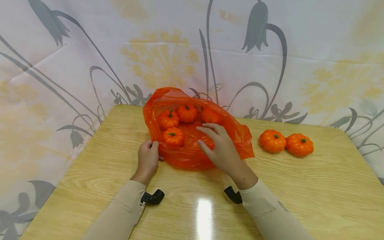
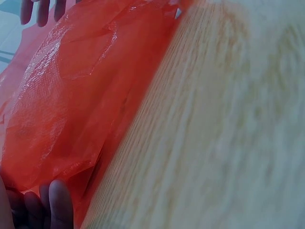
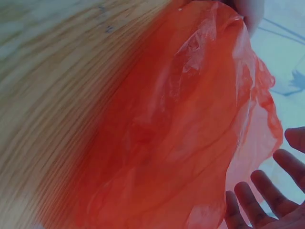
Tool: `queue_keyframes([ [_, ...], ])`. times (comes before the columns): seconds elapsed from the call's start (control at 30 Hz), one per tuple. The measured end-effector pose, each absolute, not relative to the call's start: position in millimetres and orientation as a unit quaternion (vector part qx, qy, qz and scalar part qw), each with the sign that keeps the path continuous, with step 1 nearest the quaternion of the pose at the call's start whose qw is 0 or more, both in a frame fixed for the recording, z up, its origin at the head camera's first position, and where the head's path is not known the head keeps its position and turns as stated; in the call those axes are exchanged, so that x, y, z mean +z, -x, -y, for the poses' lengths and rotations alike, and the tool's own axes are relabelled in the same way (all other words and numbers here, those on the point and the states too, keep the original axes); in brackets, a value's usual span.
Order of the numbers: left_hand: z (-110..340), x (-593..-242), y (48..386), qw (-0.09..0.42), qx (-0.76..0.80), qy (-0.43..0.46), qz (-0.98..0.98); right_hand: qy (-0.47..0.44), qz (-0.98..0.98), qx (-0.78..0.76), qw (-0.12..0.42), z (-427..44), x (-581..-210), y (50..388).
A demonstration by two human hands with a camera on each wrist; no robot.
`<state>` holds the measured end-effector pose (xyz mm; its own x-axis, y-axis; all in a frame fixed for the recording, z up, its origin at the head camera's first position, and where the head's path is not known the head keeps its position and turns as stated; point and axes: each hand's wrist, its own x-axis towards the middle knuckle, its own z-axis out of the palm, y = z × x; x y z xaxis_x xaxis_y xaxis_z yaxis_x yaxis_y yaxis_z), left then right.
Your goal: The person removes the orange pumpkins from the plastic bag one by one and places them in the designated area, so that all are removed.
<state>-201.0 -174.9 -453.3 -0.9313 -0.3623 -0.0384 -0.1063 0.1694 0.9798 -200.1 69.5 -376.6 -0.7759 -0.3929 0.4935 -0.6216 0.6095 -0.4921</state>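
Observation:
A thin red-orange plastic bag (image 1: 192,161) lies spread open on the table in the head view. Inside it sit several small orange pumpkins, among them one with a green stem (image 1: 173,137) near the left hand. My left hand (image 1: 147,159) pinches the bag's left front edge between thumb and fingers. Over the bag's opening hovers my right hand (image 1: 222,148), fingers spread and holding nothing. In the right wrist view its fingers (image 3: 269,191) are extended beside the bag's rim. The left wrist view shows the bag's side (image 2: 81,95) near the left thumb.
Two more orange pumpkins, a left one (image 1: 272,141) and a right one (image 1: 299,145), sit side by side on the wooden table (image 1: 330,186), right of the bag. A floral cloth (image 1: 180,43) hangs behind the table. Each wrist bears a black device (image 1: 153,197).

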Motion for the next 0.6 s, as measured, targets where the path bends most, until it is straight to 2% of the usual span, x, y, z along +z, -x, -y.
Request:
queue_keyframes([
  [0.6,176,-452,200,0.092,-0.623,-0.155,0.761,-0.281,0.890,0.337,0.123,-43,-376,215],
])
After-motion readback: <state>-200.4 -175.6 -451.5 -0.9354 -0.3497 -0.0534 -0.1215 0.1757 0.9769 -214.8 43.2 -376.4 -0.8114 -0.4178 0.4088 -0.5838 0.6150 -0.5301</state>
